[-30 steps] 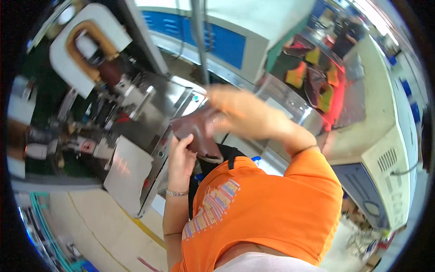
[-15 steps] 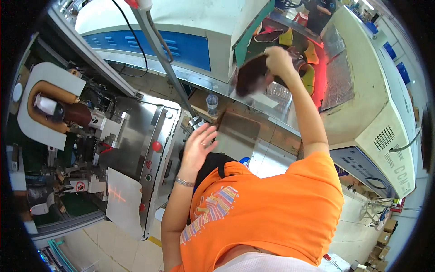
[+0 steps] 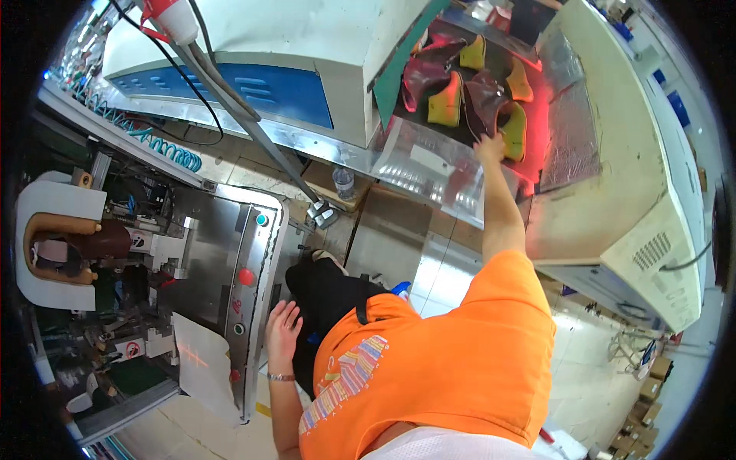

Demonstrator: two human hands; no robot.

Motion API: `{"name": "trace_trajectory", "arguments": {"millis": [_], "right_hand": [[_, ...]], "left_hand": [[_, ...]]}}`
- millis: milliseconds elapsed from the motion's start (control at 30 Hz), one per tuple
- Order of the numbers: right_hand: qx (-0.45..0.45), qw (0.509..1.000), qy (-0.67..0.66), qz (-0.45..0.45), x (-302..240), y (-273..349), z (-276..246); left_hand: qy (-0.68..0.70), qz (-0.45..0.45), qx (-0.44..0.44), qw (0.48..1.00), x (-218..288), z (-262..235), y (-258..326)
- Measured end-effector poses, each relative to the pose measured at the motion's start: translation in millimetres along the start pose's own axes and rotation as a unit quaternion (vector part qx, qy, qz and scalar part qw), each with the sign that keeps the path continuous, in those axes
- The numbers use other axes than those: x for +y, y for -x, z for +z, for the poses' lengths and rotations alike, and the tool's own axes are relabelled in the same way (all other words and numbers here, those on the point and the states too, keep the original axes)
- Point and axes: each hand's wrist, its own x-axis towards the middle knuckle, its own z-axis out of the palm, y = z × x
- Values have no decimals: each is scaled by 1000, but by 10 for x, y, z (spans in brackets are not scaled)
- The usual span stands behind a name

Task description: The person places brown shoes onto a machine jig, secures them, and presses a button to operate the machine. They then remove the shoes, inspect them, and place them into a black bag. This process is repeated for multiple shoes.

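Note:
My right hand (image 3: 491, 146) reaches forward to the belt, its fingers closed at the near end of a dark brown shoe upper (image 3: 484, 98). That upper lies in red light among other pieces. Beside it are a yellow-lined piece (image 3: 512, 132) on the right and another yellow piece (image 3: 445, 101) on the left. A dark red upper (image 3: 422, 77) rests farther left. My left hand (image 3: 284, 328) holds nothing, fingers apart, close to the front edge of the machine at left. A bracelet circles that wrist.
A steel machine top (image 3: 215, 253) with a red button (image 3: 245, 277) stands at left; a tan U-shaped pad (image 3: 46, 226) surrounds a brown piece there. Cream housings flank the belt. A slanting metal pole (image 3: 253, 126) crosses between. A clear plastic cup (image 3: 343, 182) stands below the belt.
My right hand has moved nearer me from above the belt's left side; the dark piece no longer hangs from it. My left hand has moved down and left. The view has shifted.

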Motion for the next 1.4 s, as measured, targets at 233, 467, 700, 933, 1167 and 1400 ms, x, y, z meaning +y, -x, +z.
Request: {"name": "trace_trajectory", "arguments": {"millis": [233, 467, 700, 933, 1167, 1400], "right_hand": [[-95, 995, 42, -7, 465, -364, 162], [153, 977, -27, -147, -144, -587, -807], [230, 916, -105, -310, -390, 623, -2334], [-9, 799, -71, -597, -1092, 2351, -2957], [-236, 428, -302, -818, -1847, 3175, -2772], [-417, 568, -481, -521, -2815, 3234, -2034]], "left_hand": [[-91, 8, -6, 996, 90, 118, -119], [-196, 76, -87, 974, 282, 685, -188], [-153, -6, -342, 927, 518, 1818, -352], [219, -264, -365, 866, 998, 2257, -10], [270, -17, -192, 943, 1138, 1015, 8], [232, 247, -136, 931, 1471, 405, 969]]}}
